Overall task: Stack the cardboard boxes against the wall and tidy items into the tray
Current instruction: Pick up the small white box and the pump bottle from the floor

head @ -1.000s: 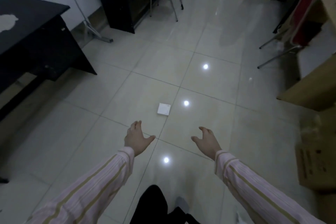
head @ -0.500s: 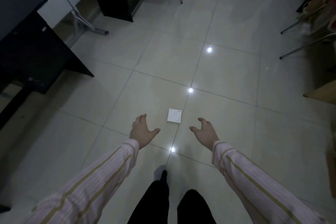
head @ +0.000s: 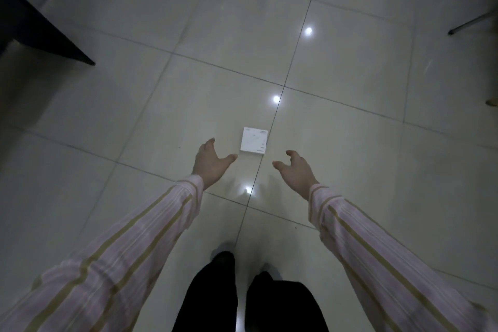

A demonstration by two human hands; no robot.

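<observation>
Lying flat; small white box

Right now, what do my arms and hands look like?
The left sleeve and right sleeve are long and loose, pale pink with fine stripes and wider tan bands, cuffed at the wrist. The left hand and right hand are bare, no gloves.

Open tile floor all round white box; dark desk far left, chair legs far right.

Both empty hands flank a white box.
</observation>
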